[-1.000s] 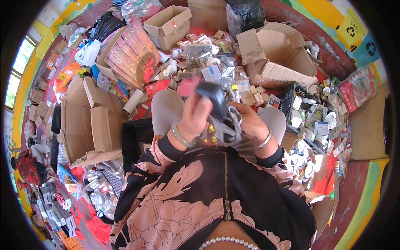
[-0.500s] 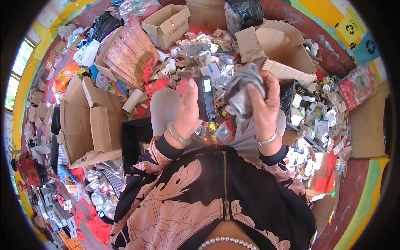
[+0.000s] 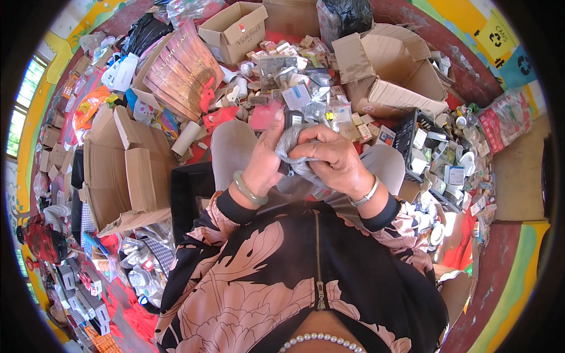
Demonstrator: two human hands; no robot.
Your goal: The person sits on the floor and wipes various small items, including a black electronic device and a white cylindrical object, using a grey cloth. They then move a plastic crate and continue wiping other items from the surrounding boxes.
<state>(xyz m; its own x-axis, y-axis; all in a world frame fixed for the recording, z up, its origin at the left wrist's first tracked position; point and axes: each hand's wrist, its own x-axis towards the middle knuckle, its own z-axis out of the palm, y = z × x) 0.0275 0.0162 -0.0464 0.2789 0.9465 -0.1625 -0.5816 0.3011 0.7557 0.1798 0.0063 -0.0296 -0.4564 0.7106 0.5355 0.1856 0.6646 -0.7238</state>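
Grips closed: our right hand [image 3: 341,160] pinched grey cloth [image 3: 288,140] against the black case [image 3: 291,120] our left hand [image 3: 262,160] held; we judged wiping unfinished, remainder unclear.

Cloth [image 3: 288,143] across the block [image 3: 292,119]

Matt, rough-looking grey cloth [image 3: 300,154], smooth dark plastic-looking block [image 3: 288,121], matt brown cardboard box [image 3: 408,97], glossy black plastic bag [image 3: 348,22], shiny metal bracelet [image 3: 367,193]
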